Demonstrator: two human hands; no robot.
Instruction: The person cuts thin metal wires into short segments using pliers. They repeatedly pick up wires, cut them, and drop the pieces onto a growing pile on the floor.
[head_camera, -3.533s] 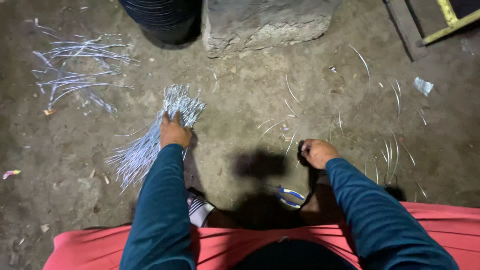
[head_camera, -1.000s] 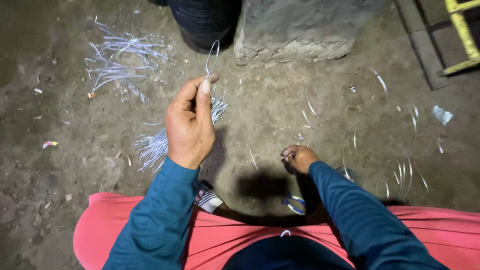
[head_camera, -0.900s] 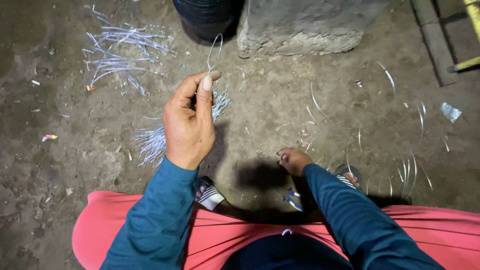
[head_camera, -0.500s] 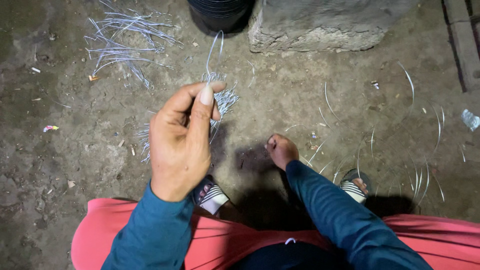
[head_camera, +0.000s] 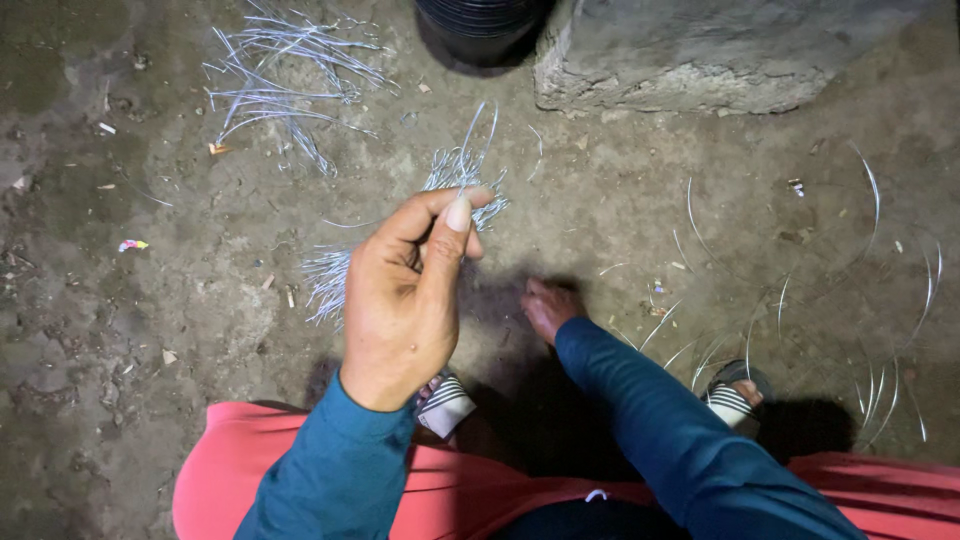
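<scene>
**Pinching a single wire above the bundle**

Holding one thin bent wire (head_camera: 478, 140) up off the floor, the left hand (head_camera: 405, 300) has thumb and forefinger pressed together on its lower end, the other fingers curled in behind. The wire loops upward from the fingertips, clear of everything. Directly below and beyond the hand lies the wire bundle (head_camera: 345, 270), a fanned sheaf of pale strands on the dirt floor (head_camera: 150, 330), partly hidden by the hand itself.

The right hand (head_camera: 548, 308) is down low, fingers resting on the floor in shadow; whether it grips anything cannot be told from here.

Open room: the floor to the left of the raised hand is broad and bare apart from small scraps. Ahead, a second loose pile of wires (head_camera: 280, 70) lies well apart from the bundle. At the top edge a dark round bucket (head_camera: 480, 25) stands just beside a rough stone block (head_camera: 720, 55), closing off the far side. To the right, curved stray wires (head_camera: 860, 250) are scattered across the ground. Near the body, two striped sandals (head_camera: 445, 405) show, one under the left wrist, the other (head_camera: 735, 395) beside the right sleeve (head_camera: 680, 440), and red cloth (head_camera: 230, 480) fills the bottom edge.
</scene>
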